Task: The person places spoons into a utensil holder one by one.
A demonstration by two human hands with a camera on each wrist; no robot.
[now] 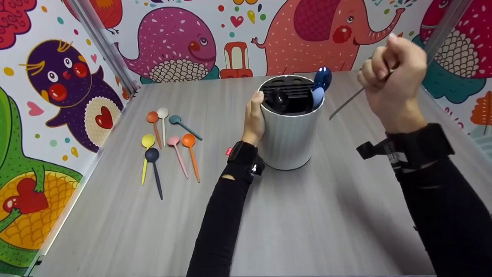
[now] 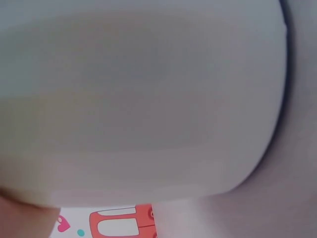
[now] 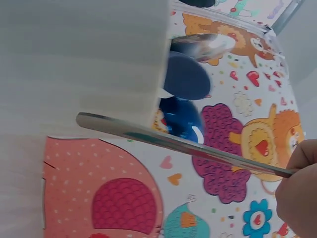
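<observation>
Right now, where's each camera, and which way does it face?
Head: head-worn, facing forward and down at container; left hand, right hand, sleeves show.
Left wrist: worn there, facing container's side up close; part of left hand shows.
Right wrist: worn there, facing metal rod and container; part of right hand shows.
Head and right wrist share rod and container.

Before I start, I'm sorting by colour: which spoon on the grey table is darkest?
The navy-blue, round-bowled spoon beside the yellow spoon, the only near-black one among seven.

Cartoon-animal panels [image 1: 230, 36] and metal corner posts [image 1: 102, 42] border a grey wood-grain tabletop [image 1: 300, 219]
</observation>
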